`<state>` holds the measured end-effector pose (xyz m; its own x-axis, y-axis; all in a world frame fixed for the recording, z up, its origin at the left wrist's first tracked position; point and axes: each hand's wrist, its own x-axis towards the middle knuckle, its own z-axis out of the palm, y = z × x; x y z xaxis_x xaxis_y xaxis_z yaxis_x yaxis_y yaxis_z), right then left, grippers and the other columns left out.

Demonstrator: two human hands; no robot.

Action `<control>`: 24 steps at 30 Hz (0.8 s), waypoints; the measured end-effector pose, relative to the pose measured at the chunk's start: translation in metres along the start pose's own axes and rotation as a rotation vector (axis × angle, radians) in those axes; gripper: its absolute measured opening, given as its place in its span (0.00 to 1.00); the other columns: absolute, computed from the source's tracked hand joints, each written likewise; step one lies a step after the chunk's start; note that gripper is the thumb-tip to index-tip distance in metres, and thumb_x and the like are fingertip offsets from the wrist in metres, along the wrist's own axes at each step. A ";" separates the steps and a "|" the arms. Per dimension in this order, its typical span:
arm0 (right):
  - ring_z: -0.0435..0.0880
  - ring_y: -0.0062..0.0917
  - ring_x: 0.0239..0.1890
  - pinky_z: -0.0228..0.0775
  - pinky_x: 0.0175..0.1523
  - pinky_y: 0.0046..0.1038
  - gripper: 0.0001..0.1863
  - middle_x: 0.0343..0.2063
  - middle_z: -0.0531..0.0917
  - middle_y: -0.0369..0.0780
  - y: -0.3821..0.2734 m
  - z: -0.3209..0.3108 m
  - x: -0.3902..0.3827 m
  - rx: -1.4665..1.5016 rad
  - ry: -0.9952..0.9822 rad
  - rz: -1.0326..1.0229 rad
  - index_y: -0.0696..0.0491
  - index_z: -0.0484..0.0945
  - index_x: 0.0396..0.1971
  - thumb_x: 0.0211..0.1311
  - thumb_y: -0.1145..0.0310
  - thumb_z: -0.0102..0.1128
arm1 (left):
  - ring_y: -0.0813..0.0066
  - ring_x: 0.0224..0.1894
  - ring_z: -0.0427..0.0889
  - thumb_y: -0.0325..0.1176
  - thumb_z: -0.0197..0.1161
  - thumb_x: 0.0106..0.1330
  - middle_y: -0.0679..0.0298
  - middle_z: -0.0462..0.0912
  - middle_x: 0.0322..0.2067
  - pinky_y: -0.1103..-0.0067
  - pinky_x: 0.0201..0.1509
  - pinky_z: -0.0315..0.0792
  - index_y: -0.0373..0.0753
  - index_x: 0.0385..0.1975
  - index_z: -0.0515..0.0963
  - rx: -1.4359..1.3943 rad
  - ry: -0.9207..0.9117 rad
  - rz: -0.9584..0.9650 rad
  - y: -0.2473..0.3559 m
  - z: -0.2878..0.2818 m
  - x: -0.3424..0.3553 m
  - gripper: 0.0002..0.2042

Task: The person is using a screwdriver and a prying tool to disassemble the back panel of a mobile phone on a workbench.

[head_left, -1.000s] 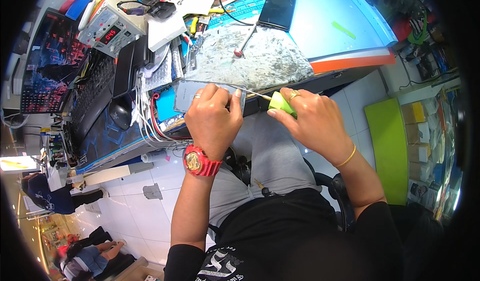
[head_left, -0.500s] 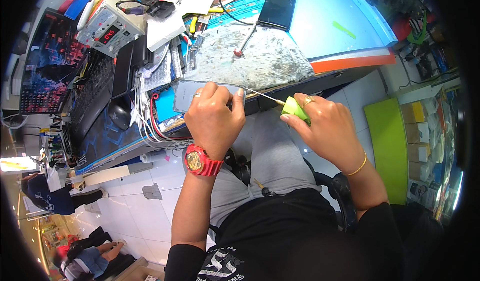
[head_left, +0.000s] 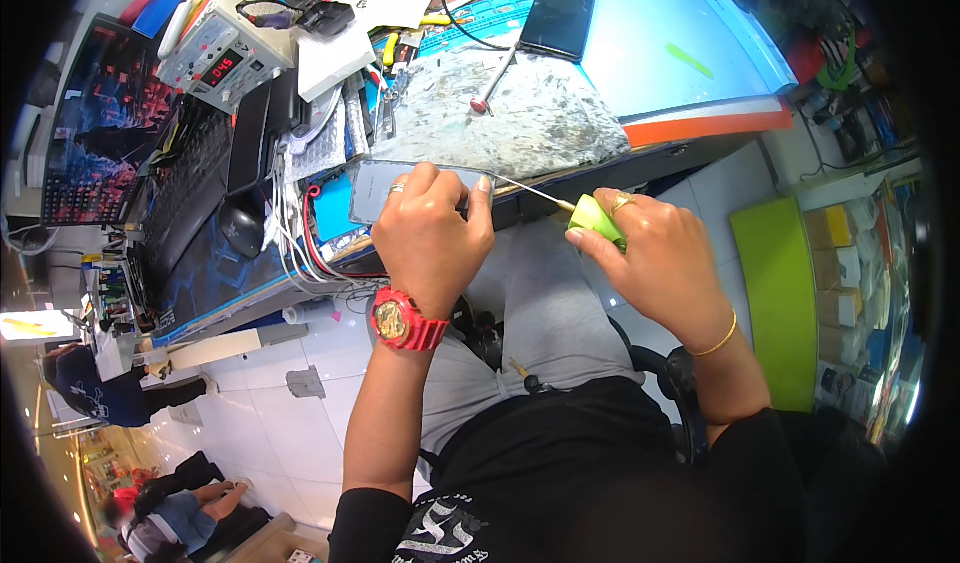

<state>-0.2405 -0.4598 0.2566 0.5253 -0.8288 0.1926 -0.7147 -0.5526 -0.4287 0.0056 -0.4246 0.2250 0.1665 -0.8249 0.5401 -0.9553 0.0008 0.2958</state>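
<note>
My left hand is closed round a flat grey phone-like panel, held at the bench's front edge. The fingers hide much of it. My right hand grips the bright green handle of a screwdriver-like tool. Its thin metal shaft runs left and up to the panel's edge beside my left thumb. Whether the tip touches the panel or goes in at its edge, I cannot tell. Beyond my hands lies a stained grey work mat, with a thin rod-like tool with a red end on it.
A black phone rests by a light-blue mat. To the left are a power supply, a black mouse, a keyboard, a monitor and bundled cables. Two people are at the far left.
My right hand and the green-handled tool have shifted very slightly to the right. My left hand keeps its hold on the panel, almost unmoved.
</note>
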 end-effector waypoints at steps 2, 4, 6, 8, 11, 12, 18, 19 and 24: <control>0.92 0.46 0.32 0.84 0.38 0.44 0.24 0.32 0.90 0.47 -0.001 -0.001 -0.001 -0.008 0.003 0.006 0.56 0.89 0.49 0.73 0.47 0.72 | 0.54 0.31 0.84 0.38 0.81 0.65 0.61 0.82 0.26 0.62 0.37 0.76 0.40 0.20 0.82 0.011 0.000 0.003 0.001 0.001 0.000 0.16; 0.92 0.46 0.32 0.83 0.38 0.44 0.24 0.32 0.90 0.47 -0.003 0.000 0.005 0.002 -0.005 0.000 0.56 0.89 0.48 0.73 0.47 0.73 | 0.54 0.31 0.84 0.38 0.81 0.65 0.61 0.82 0.26 0.62 0.37 0.76 0.40 0.20 0.81 0.037 0.006 0.011 0.000 0.000 -0.001 0.16; 0.92 0.46 0.32 0.83 0.38 0.44 0.25 0.32 0.90 0.48 -0.002 0.001 0.006 0.006 -0.007 -0.005 0.57 0.89 0.49 0.73 0.47 0.73 | 0.54 0.32 0.84 0.38 0.81 0.65 0.61 0.82 0.26 0.62 0.37 0.76 0.40 0.20 0.81 0.028 0.006 0.024 0.000 0.001 -0.001 0.17; 0.92 0.46 0.32 0.84 0.38 0.44 0.26 0.32 0.90 0.48 0.001 0.003 0.007 0.012 -0.007 -0.024 0.57 0.90 0.51 0.73 0.47 0.73 | 0.54 0.32 0.84 0.39 0.81 0.65 0.61 0.82 0.27 0.62 0.37 0.76 0.40 0.20 0.81 0.024 0.004 0.020 -0.002 0.000 -0.001 0.17; 0.92 0.45 0.31 0.83 0.38 0.44 0.27 0.32 0.90 0.47 0.008 0.009 0.006 -0.005 0.032 -0.051 0.58 0.90 0.51 0.72 0.46 0.73 | 0.54 0.32 0.85 0.39 0.81 0.65 0.61 0.82 0.27 0.62 0.37 0.76 0.40 0.20 0.81 0.008 -0.001 0.009 0.000 0.001 -0.001 0.17; 0.92 0.45 0.31 0.83 0.38 0.44 0.27 0.31 0.90 0.47 0.011 0.010 0.007 -0.006 0.033 -0.068 0.57 0.89 0.51 0.72 0.45 0.73 | 0.54 0.32 0.85 0.39 0.81 0.65 0.61 0.82 0.27 0.62 0.37 0.76 0.40 0.20 0.82 0.009 0.004 0.011 -0.001 0.001 -0.001 0.17; 0.92 0.43 0.33 0.83 0.38 0.44 0.27 0.31 0.90 0.45 0.013 0.009 0.018 -0.006 0.017 -0.129 0.56 0.89 0.50 0.73 0.45 0.72 | 0.54 0.32 0.85 0.38 0.81 0.65 0.61 0.82 0.27 0.62 0.38 0.76 0.40 0.21 0.82 0.010 0.005 0.014 0.000 -0.001 -0.001 0.16; 0.92 0.42 0.33 0.84 0.38 0.44 0.26 0.31 0.90 0.45 0.015 0.012 0.018 0.001 0.028 -0.140 0.56 0.89 0.50 0.73 0.45 0.72 | 0.54 0.32 0.85 0.38 0.81 0.65 0.61 0.82 0.27 0.62 0.38 0.76 0.40 0.21 0.82 0.006 0.001 0.011 0.000 -0.001 0.000 0.16; 0.92 0.41 0.33 0.84 0.38 0.44 0.26 0.31 0.89 0.44 0.017 0.018 0.019 -0.004 0.036 -0.146 0.55 0.88 0.49 0.72 0.45 0.73 | 0.54 0.32 0.85 0.38 0.81 0.65 0.61 0.82 0.27 0.62 0.38 0.77 0.39 0.21 0.83 -0.002 -0.006 0.016 -0.001 -0.001 0.000 0.16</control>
<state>-0.2344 -0.4836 0.2365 0.6070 -0.7422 0.2840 -0.6337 -0.6677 -0.3905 0.0065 -0.4236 0.2256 0.1501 -0.8280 0.5402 -0.9572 0.0149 0.2889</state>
